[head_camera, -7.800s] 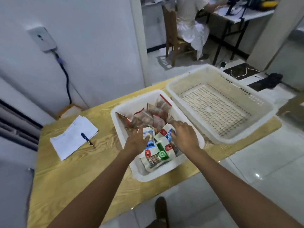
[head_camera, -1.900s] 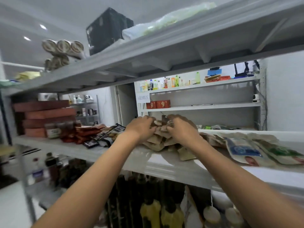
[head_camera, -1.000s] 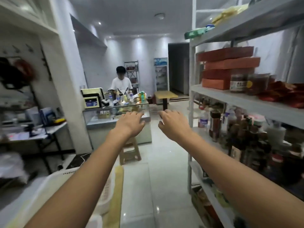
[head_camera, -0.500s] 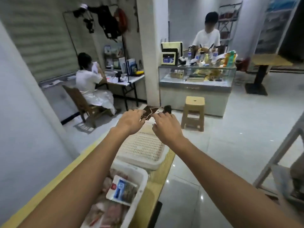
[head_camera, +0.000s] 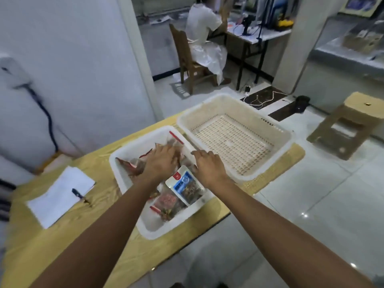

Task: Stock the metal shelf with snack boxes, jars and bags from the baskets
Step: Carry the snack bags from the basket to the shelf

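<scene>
A yellow wood-grain table (head_camera: 62,246) stands beside a white wall. At its far right sits a perforated basket (head_camera: 286,138). Touching it on the left, a nearer white basket (head_camera: 145,229) holds the snack bags (head_camera: 133,167). A paper sheet (head_camera: 60,194) lies at the left. The left hand (head_camera: 162,161) rests on the bags, fingers spread wide. The right hand (head_camera: 207,167), fingers loosely straight and holding nothing, is above a blue-labelled bag (head_camera: 187,188).

There are two baskets (head_camera: 288,136), one blue-labelled bag (head_camera: 187,187), one pen (head_camera: 78,193), one paper sheet (head_camera: 56,196), one stool (head_camera: 353,113), one chair (head_camera: 182,48).
</scene>
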